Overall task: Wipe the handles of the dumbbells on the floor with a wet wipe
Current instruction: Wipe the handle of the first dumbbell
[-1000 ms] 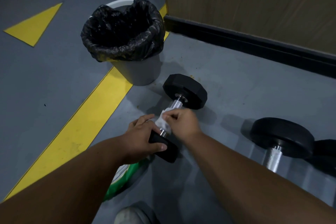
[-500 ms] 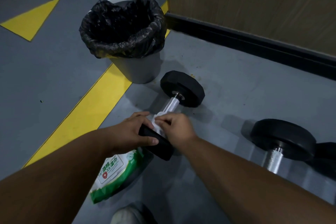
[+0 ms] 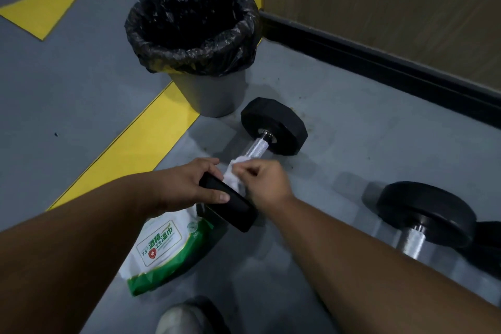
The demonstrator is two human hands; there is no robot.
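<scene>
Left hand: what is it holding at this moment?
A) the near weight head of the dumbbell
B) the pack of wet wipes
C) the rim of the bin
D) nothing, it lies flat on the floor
A: the left hand grips the near black head of the dumbbell, while the right hand holds the wet wipe on the handle.

- both bare forearms reach forward and down from the lower edge of the view, drawing toward each other.
- left hand (image 3: 189, 187) grips the near black end of the dumbbell (image 3: 230, 202), fingers curled over the top and thumb lying along its near face.
- right hand (image 3: 264, 182), knuckles up, pinches a white wipe (image 3: 234, 175) round the handle, just beside the left hand.
</scene>
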